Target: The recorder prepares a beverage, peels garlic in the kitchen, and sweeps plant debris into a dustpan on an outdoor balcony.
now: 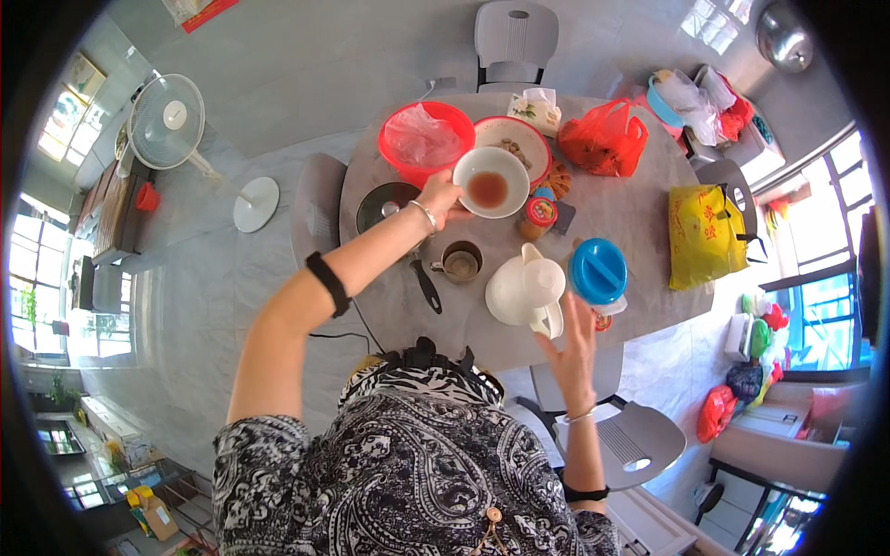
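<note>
My left hand [439,198] grips the left rim of a white bowl [519,185] with reddish-brown liquid inside, held over the table. Fingers apart and empty, my right hand [575,348] is beside the handle of a white jug [505,295]; whether it touches the handle is unclear. Just beyond that hand is a container with a round blue lid [599,271]. A metal mug [449,266] stands below the bowl. A jar with a red lid [541,211] sits right of the bowl, near a dark flat object [565,219].
The grey table [649,213] also bears a red basin [399,167] with a plastic bag, a red-rimmed plate [538,148], a tissue box [535,113], a red bag [607,139] and a dark pan [371,206]. A yellow bag [700,236] is at the right edge. Grey chairs [516,46] and a fan [169,120] stand around.
</note>
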Available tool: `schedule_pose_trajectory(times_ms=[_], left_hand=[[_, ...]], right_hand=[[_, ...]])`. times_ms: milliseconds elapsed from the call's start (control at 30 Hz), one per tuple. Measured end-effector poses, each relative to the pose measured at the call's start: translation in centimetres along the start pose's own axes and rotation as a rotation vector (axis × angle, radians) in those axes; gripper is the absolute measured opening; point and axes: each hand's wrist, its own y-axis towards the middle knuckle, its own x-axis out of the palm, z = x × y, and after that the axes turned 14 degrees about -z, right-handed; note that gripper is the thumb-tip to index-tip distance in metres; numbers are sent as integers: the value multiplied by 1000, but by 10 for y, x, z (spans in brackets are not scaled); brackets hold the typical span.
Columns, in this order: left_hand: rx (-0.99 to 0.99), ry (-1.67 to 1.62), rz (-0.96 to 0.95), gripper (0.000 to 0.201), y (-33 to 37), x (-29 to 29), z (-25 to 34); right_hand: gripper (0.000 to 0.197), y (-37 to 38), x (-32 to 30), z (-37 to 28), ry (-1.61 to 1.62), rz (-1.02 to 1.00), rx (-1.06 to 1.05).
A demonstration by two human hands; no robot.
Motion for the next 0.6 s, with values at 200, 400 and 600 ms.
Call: schedule_pose_trajectory(times_ms=[200, 400, 600], left_hand=[[-87, -74, 137, 36, 72, -24, -73], [-174, -30, 274, 30, 105, -36, -116], [-193, -99, 332, 31, 119, -60, -144]], right_hand=[[70, 7, 32, 7, -84, -38, 153], [67, 16, 40, 34, 35, -110, 211], [66, 18, 45, 41, -35, -122, 162]])
